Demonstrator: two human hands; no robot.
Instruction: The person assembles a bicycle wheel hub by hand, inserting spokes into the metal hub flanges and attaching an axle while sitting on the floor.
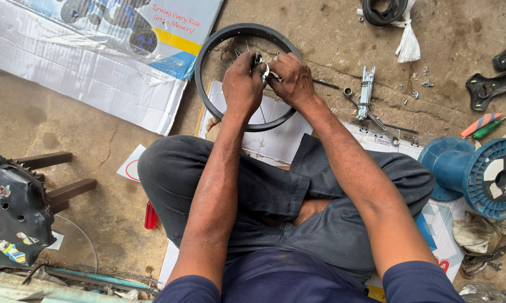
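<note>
A small black bicycle wheel rim (208,50) stands in front of my crossed legs, with thin spokes running to a metal hub (262,66) at its middle. My left hand (240,84) and my right hand (291,78) are both closed around that hub, fingers curled over it, so most of the hub is hidden. The rim rests over white paper sheets (275,140) on the ground.
A large printed cardboard box (96,62) lies flat at the upper left. Spanners (370,115), a folding key set (366,84), screws and screwdrivers (485,126) lie at the right, beside a blue plastic spool (483,177). A dark bicycle chain cover (12,213) sits at the left.
</note>
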